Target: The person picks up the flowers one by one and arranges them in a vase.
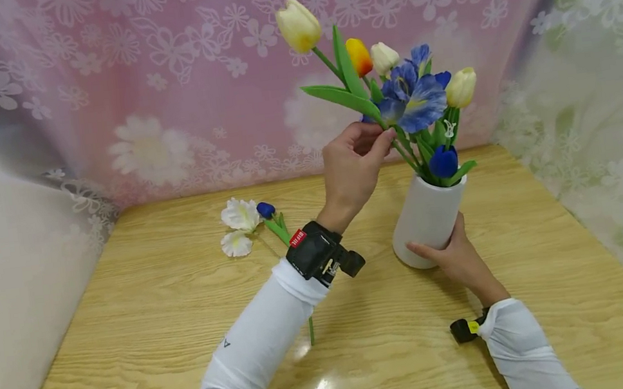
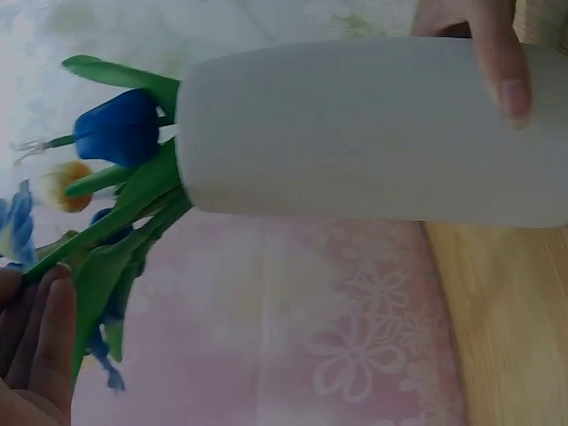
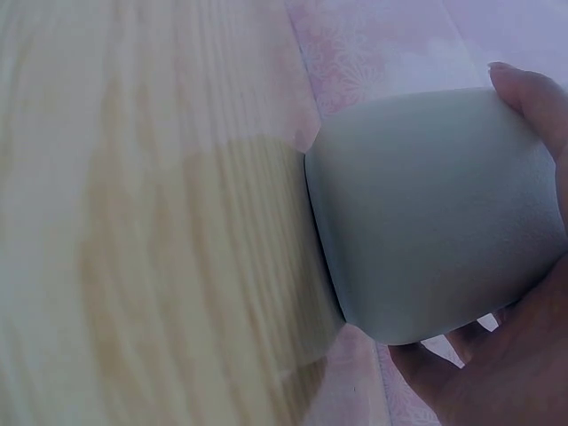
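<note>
My left hand (image 1: 350, 167) pinches a green stem close below the blooms, where the leaves of a tall cream tulip (image 1: 298, 26) come down to the fingertips. In the left wrist view the thumb and fingers (image 2: 55, 333) show at the lower left, on that stem. The stems run into the mouth of a white vase (image 1: 428, 222). My right hand (image 1: 462, 260) grips the vase low down, its thumb across the front; the right wrist view shows fingers curled round the underside. A blue iris (image 1: 413, 101), an orange tulip (image 1: 359, 57) and a blue tulip (image 1: 443, 162) stand in the vase.
On the wooden table (image 1: 157, 317), left of my left forearm, lie a white flower (image 1: 241, 215) and a blue tulip bud (image 1: 266, 210) with green leaves. The forearm partly covers their stems. A pink floral curtain (image 1: 190, 105) hangs behind the table's back edge.
</note>
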`<state>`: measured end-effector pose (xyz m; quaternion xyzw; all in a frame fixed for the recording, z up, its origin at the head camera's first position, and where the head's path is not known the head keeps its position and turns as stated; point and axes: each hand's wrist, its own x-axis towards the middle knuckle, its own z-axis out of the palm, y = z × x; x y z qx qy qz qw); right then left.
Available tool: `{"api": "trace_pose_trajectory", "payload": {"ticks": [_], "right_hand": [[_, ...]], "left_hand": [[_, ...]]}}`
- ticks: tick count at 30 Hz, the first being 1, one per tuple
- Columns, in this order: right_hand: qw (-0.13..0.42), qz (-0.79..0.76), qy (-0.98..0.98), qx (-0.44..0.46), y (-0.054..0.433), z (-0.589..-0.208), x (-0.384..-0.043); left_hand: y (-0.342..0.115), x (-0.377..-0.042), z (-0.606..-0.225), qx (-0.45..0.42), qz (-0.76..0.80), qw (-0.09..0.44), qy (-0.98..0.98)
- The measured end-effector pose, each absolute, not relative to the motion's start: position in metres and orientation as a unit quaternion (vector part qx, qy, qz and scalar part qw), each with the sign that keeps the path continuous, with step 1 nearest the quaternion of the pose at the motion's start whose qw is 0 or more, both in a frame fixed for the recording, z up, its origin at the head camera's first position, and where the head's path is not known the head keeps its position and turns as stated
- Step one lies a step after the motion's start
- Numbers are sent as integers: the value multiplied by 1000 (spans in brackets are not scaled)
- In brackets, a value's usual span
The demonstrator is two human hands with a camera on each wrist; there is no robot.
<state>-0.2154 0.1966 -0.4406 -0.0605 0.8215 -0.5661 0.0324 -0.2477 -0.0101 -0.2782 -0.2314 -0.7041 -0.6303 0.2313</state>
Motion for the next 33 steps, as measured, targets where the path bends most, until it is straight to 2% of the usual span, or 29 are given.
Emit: {"api": "trace_pose_trajectory", "payload": {"ticks": [8, 20, 26, 33], "right_hand": [[27, -565, 822, -67, 194, -443, -215], [27, -561, 825, -64, 195, -439, -215], [32, -561, 825, -58, 196, -438, -215], [36, -561, 825, -61, 194, -439, -217]], "left_hand": [[-6, -249, -291, -218, -386, 179, -878], [-48, -243, -349, -181, -429, 44, -884], [-79, -246, -381, -132, -418, 11, -899], [-112, -242, -397, -105, -444, -26, -889]]}}
